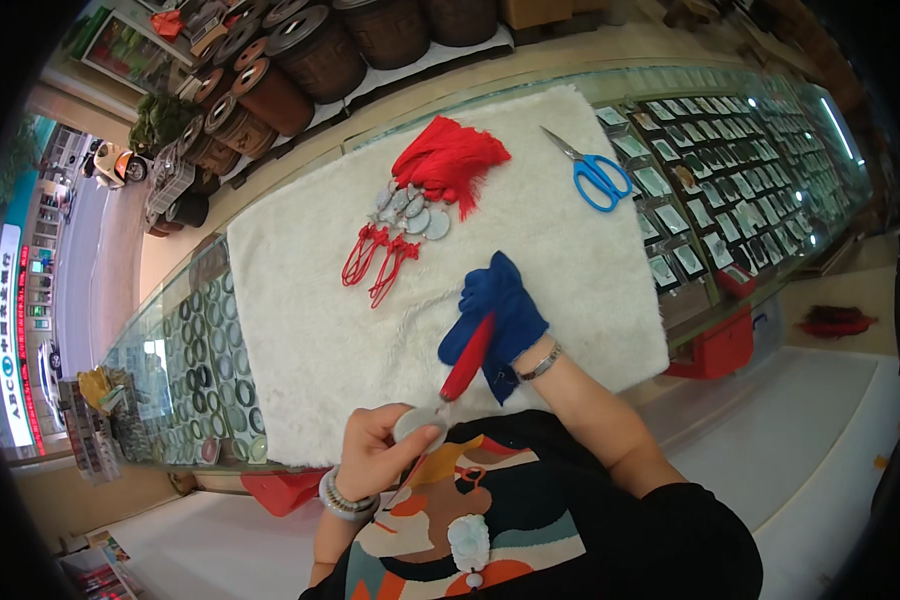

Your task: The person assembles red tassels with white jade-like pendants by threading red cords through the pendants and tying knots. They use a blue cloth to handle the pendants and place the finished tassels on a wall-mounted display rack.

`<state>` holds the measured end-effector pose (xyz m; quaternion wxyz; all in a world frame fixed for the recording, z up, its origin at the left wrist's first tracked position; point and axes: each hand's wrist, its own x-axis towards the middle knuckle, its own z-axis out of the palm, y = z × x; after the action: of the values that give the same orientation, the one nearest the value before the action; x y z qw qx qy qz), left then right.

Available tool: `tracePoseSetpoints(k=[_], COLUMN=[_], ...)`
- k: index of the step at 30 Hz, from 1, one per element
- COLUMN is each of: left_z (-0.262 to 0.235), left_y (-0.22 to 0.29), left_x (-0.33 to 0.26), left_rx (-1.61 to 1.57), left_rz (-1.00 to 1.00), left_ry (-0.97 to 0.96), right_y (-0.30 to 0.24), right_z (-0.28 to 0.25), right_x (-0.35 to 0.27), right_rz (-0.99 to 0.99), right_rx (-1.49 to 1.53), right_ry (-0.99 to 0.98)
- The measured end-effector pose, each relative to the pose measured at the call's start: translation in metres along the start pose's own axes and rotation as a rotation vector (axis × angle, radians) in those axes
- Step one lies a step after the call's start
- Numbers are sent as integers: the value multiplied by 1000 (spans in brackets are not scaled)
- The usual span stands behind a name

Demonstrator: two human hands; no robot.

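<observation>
Near my body, my left hand (pixel 378 450) pinches a round, pale grey pendant disc (pixel 418 428) between thumb and fingers. A red tassel (pixel 467 362) stretches from the disc up to my right hand (pixel 500 310), which wears a blue glove. Its fingers are closed around the tassel's far end. A thin cord trails below the disc beside my left wrist. Beyond my hands, a bunch of similar grey pendants (pixel 410 208) with red cord loops (pixel 380 262) and red tassels (pixel 450 165) rests on the white plush cloth (pixel 300 350). Blue-handled scissors (pixel 600 182) lie at the far right of the cloth.
The cloth covers a glass display counter. Rows of bangles (pixel 210 360) show through the glass at left, and trays of small flat pieces (pixel 720 190) at right. Brown lidded barrels (pixel 315 50) stand beyond the counter. Red stools (pixel 715 345) are below its near edge.
</observation>
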<state>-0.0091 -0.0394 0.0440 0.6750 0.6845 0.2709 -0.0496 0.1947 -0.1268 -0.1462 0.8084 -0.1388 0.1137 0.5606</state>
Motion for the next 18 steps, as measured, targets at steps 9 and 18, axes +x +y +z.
tracePoseSetpoints(k=[9,18], left_z=[-41,-31], left_y=[51,78], left_x=[-6,11], left_rx=[21,356], left_rz=[46,43], left_ry=[-35,38], right_y=[-30,2], right_z=[52,168], right_x=[-33,-91], right_rz=[-206,-335], right_rx=[-348,-1582], right_ry=[-384,-539])
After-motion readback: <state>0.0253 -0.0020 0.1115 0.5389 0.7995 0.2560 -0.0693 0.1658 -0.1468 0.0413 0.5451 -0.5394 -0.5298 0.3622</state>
